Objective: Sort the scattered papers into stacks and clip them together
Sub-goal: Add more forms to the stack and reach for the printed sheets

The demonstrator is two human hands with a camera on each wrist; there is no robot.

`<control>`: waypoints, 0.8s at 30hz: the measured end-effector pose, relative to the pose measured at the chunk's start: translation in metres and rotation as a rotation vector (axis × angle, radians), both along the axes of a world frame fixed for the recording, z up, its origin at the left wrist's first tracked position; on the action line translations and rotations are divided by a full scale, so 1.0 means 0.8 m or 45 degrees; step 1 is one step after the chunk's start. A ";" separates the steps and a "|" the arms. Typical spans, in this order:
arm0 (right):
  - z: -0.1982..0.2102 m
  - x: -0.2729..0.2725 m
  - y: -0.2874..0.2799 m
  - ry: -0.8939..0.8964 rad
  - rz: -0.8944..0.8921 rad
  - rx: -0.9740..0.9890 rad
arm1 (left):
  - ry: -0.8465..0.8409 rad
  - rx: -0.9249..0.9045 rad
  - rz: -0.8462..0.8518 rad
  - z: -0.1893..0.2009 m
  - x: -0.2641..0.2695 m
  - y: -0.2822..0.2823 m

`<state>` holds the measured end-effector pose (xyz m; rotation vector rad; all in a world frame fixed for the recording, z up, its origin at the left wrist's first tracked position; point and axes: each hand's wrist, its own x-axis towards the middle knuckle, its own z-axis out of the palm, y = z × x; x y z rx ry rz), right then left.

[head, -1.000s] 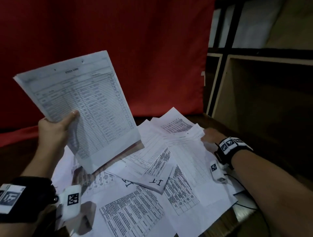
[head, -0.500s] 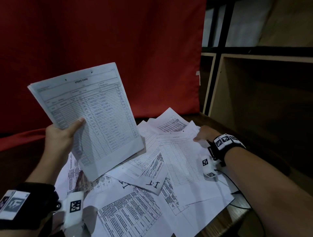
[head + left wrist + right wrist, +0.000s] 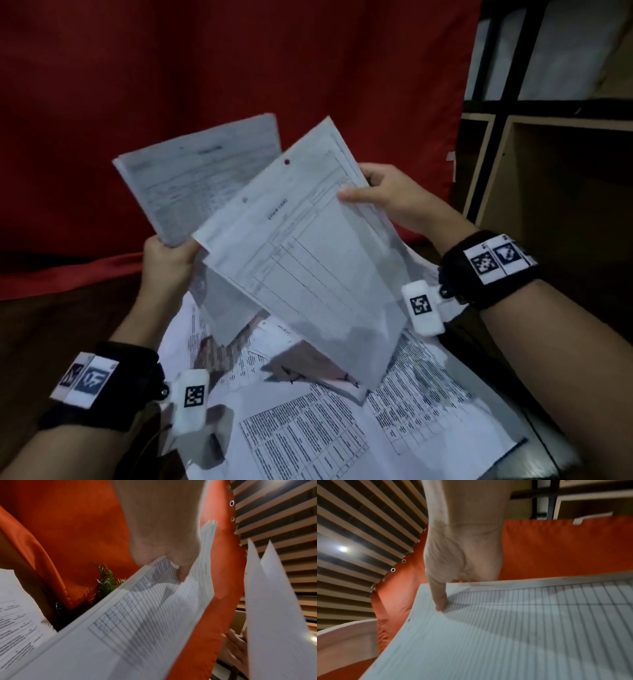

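Note:
My left hand grips a stack of ruled stock-card sheets by its lower edge, held up in the air; the left wrist view shows the thumb pinching that stack. My right hand pinches a second ruled sheet at its upper right edge, thumb on top, and this sheet overlaps the front of the left stack. In the right wrist view, the thumb presses on the ruled sheet. Scattered printed papers lie on the table below both hands.
A red curtain hangs behind the table. Wooden shelf compartments stand at the right. The dark wooden table shows at the left of the papers. A small green plant appears in the left wrist view.
My right hand has lifted a ruled sheet off the pile and brought it up and left against the stack. My left hand moved the stack rightward toward the centre.

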<state>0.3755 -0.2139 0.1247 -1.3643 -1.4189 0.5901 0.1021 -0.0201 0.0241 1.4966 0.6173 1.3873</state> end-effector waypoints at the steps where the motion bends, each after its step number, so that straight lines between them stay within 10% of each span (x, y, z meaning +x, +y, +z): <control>1: -0.001 -0.010 0.015 0.079 -0.002 0.061 | 0.065 -0.002 -0.050 0.003 -0.001 -0.005; 9: -0.041 -0.074 0.102 0.413 -0.237 0.258 | 0.301 -0.147 -0.272 0.020 -0.029 -0.022; 13: -0.062 -0.103 0.119 0.218 -0.362 0.387 | -0.207 -0.299 -0.430 0.021 -0.044 -0.016; 19: -0.065 -0.134 0.132 0.235 -0.316 0.545 | -0.216 0.138 0.122 0.018 -0.046 -0.008; 24: -0.082 -0.134 0.138 0.416 -0.130 0.289 | -0.306 0.103 0.074 0.010 -0.051 0.005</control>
